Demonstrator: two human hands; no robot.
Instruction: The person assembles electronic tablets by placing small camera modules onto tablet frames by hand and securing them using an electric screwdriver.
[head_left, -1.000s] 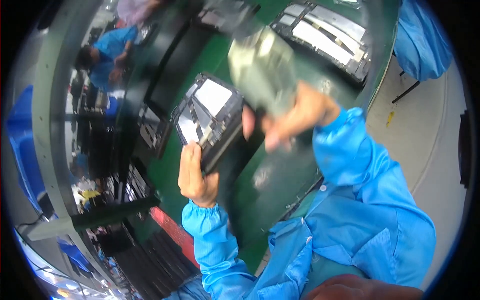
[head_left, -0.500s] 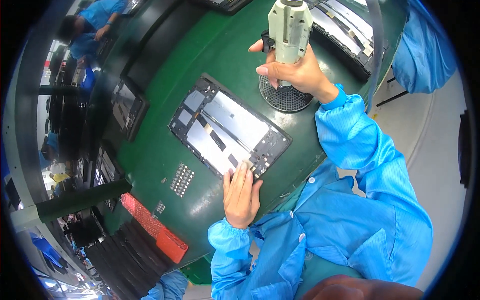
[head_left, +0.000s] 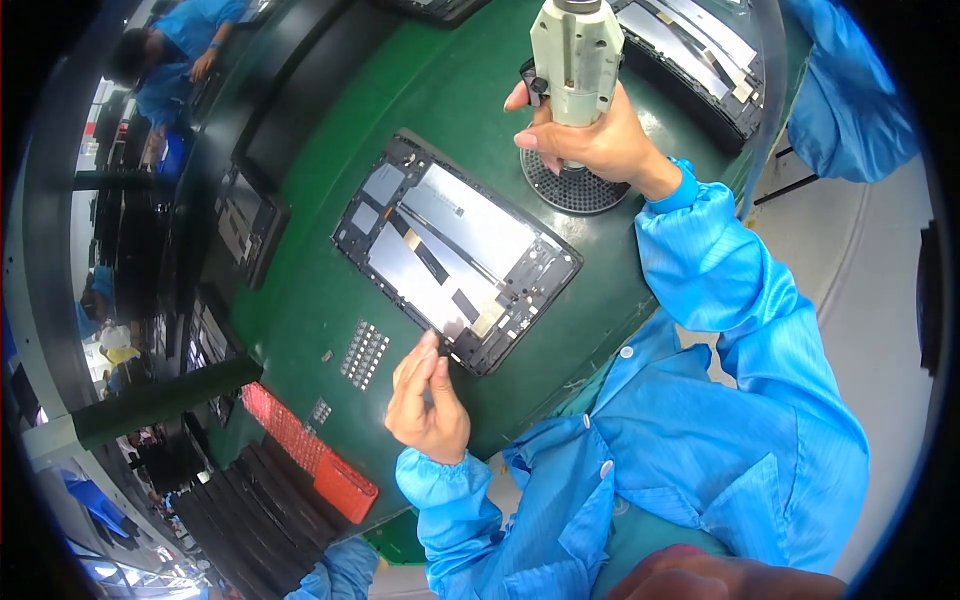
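My right hand (head_left: 600, 145) is wrapped round a pale grey-green electric screwdriver (head_left: 572, 70), held upright over a round black perforated dish (head_left: 570, 195). The screwdriver's lower end is mostly hidden by the hand. An opened tablet (head_left: 460, 245), black-framed with silver plates and dark flex cables inside, lies slanted on the green bench. At its near left edge is my left hand (head_left: 430, 405), loosely curled, thumb a little apart from the fingers. Nothing shows in it. The fingertips are close to the tablet's edge; whether they touch it I cannot tell.
Small parts (head_left: 365, 355) lie in rows left of the tablet. A red bubble-wrap pouch (head_left: 340, 485) and a stack of black strips (head_left: 250, 530) are at the near left. Another opened tablet (head_left: 700, 50) lies far right. A dark rack (head_left: 170, 400) lines the left side.
My left hand has drawn off the tablet, moving left, and its flat fingers have curled. My right hand still grips the screwdriver over the dish. The whole view has shifted slightly.
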